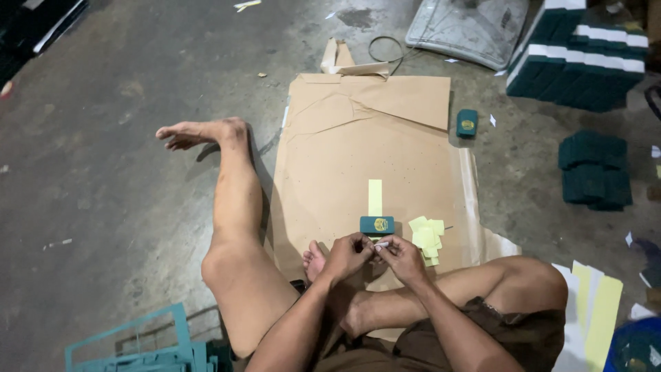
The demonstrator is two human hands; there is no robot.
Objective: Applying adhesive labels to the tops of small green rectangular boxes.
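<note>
Two hands meet low in the frame, above the crossed shins: left hand (pixel 348 255) and right hand (pixel 401 256), fingertips of both pinched together on a small pale slip (pixel 383 243). Slip barely visible between the fingers; probably a paper label or sticker like the rest, though too small to tell for sure. Judged very light, thin, limp, easy to crease or tear; no weight to speak of, so a fingertip pinch at the edges suits it, not a full grasp. If backed with adhesive, likely to cling to skin and curl. Grip sits at both ends of the slip, with the middle showing as a short white streak between thumbs and forefingers. Just beyond the hands, on the brown cardboard (pixel 372 158) spread on the concrete floor (pixel 103 138): a small teal box (pixel 376 224) with a yellow emblem, lying flat, near the left fingertips but apart from them. Beside it to the right, a loose heap of yellow squares (pixel 427 238), close to the right hand. Beyond the box, a yellow strip (pixel 374 197) lying straight, pointing away. Farther off by the cardboard's right edge, a second teal box (pixel 467 122). Stacks of dark green blocks (pixel 593 169) well apart on the right. Box judged rigid, light, smooth-faced; best taken by the long sides.
</note>
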